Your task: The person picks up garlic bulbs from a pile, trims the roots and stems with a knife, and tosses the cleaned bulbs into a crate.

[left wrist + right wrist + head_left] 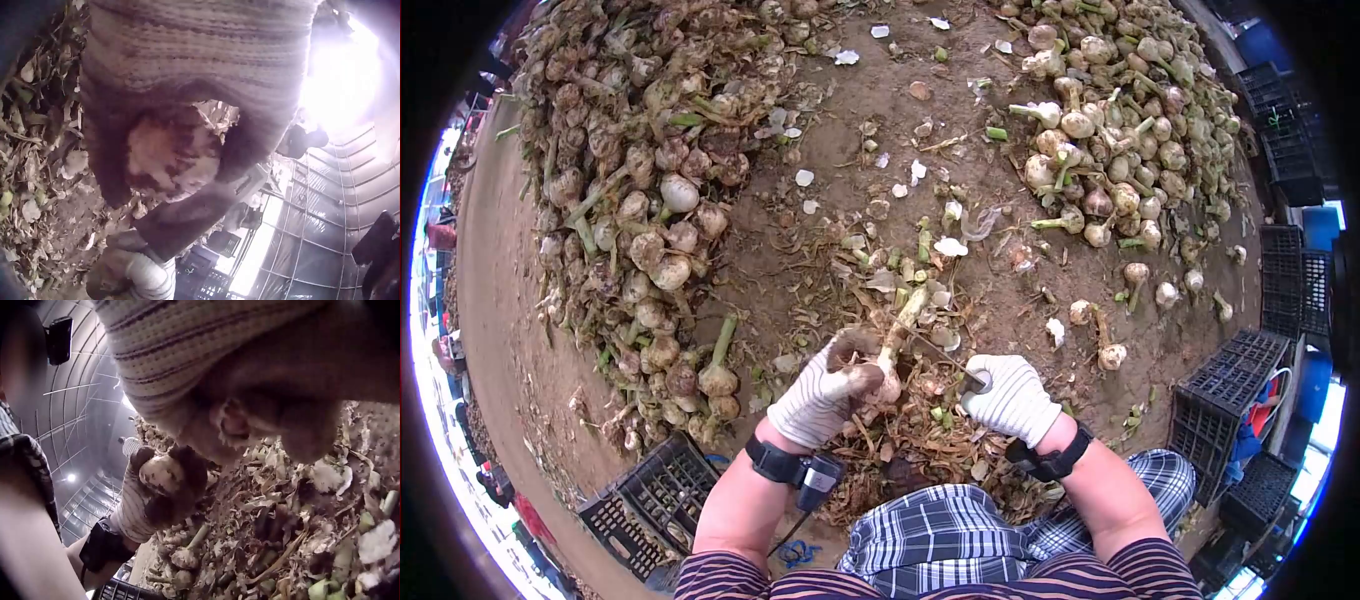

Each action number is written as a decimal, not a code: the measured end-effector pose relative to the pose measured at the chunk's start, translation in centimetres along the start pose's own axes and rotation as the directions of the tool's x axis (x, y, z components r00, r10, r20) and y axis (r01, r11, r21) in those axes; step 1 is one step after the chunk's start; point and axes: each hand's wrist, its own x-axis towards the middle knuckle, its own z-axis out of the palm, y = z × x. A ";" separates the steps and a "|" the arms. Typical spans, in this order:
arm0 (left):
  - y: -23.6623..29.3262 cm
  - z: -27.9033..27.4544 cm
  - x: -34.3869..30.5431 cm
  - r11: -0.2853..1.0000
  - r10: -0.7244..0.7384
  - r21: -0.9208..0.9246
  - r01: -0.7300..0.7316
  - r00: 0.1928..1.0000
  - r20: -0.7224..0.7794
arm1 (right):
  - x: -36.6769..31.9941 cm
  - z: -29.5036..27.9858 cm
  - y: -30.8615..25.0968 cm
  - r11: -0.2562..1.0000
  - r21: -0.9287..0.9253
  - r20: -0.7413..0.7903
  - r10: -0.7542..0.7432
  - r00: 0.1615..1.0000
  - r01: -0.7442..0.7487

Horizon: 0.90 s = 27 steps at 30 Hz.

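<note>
My left hand (812, 402), in a striped white glove with soiled fingers, grips a garlic bulb (887, 386) whose thick pale stem (911, 312) points up and away. In the left wrist view the round, dirt-marked bulb (172, 156) sits between finger and thumb. My right hand (1012, 400), gloved alike, holds a knife (941, 356) by its handle. Its blade reaches left toward the stem close above the bulb; in the left wrist view the broad blade (194, 215) crosses just beyond the bulb. The right wrist view shows the bulb (161, 475) in the left hand, beyond the right glove.
A large heap of garlic with stems (630, 200) lies on the left, another pile (1130, 130) on the right. Cut stems and dry skins (920, 440) litter the soil before the knees. Black crates stand at lower left (662, 495) and right (1225, 400).
</note>
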 end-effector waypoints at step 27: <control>8.1 -17.4 -3.8 -0.855 -0.419 0.304 -0.421 0.905 0.075 | 0.5 3.0 7.9 0.975 0.059 -0.167 0.221 0.961 -0.214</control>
